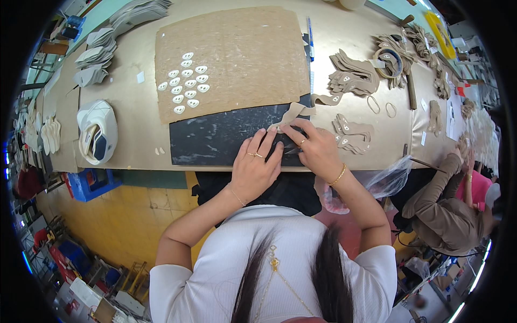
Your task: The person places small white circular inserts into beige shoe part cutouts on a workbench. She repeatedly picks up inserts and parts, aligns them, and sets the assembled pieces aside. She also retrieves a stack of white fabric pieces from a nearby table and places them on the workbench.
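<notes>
Fingertips of both hands meet at the end of a curved beige cut piece [295, 111] lying across the black board [215, 141]. My left hand [257, 161] is closed, its fingertips pressing that end against a small pale patch. From the other side my right hand [320, 152] pinches the same piece. A thin metal-looking tip [291, 151] shows under the right hand; its kind is hidden. On the brown sheet [242, 54] beyond lie several small white rounded patches [190, 83], each with a hole.
At the right are stacked beige cut pieces [353, 75], more pieces with white patches [353, 133], a tape roll [389, 63] and rubber bands [390, 110]. A white shoe [97, 132] stands left, near grey stacks [96, 56]. A blue pen [311, 39] lies beyond. Another person [452, 207] sits right.
</notes>
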Demonstrator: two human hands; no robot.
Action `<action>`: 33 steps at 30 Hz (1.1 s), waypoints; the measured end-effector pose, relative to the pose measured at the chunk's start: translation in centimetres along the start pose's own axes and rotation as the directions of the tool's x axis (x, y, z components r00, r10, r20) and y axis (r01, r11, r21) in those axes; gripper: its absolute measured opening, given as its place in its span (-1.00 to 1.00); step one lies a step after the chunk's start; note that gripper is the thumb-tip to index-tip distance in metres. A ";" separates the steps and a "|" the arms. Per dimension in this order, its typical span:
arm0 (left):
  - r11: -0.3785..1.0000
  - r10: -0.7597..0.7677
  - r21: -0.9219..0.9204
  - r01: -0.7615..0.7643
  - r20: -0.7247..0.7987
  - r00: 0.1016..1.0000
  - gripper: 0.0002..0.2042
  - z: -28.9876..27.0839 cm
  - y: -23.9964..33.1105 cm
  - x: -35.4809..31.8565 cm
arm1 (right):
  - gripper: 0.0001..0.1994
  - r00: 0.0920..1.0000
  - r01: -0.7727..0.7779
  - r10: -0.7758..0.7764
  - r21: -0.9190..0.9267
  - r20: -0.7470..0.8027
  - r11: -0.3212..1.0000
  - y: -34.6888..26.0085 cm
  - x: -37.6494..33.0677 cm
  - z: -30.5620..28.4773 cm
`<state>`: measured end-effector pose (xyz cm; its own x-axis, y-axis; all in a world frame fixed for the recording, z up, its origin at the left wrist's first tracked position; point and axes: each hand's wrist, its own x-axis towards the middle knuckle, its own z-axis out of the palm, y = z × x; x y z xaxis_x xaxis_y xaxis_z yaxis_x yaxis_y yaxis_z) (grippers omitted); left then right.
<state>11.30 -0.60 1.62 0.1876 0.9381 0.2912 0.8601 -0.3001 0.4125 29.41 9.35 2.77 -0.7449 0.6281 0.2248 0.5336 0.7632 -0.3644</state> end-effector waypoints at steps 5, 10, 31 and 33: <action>1.000 -0.012 0.008 0.013 -0.017 1.000 -0.66 0.4 0.0 0.1 | -0.46 1.000 0.012 -0.012 -0.011 -0.002 1.000 -0.2 0.5 -0.4; 0.999 0.007 -0.046 -0.008 -0.018 1.000 -0.66 0.2 -0.6 0.1 | -0.45 0.995 -0.078 0.077 0.002 0.066 0.997 -0.7 0.8 -0.7; 0.941 -0.233 -0.265 0.209 -0.063 0.970 -0.75 -0.9 -1.8 2.1 | -0.66 0.905 -0.322 0.419 0.540 -0.065 0.778 0.5 1.6 -1.3; 0.936 -0.254 -0.262 0.237 -0.032 0.967 -0.73 -0.5 -2.2 2.6 | -0.78 0.834 -0.385 0.540 0.582 -0.113 0.716 0.4 1.6 -1.8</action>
<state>9.59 2.38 1.90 -0.0526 0.9775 0.2043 0.7252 -0.1033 0.6808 29.14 10.97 4.55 -0.2883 0.9531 0.0926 0.4357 0.2167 -0.8736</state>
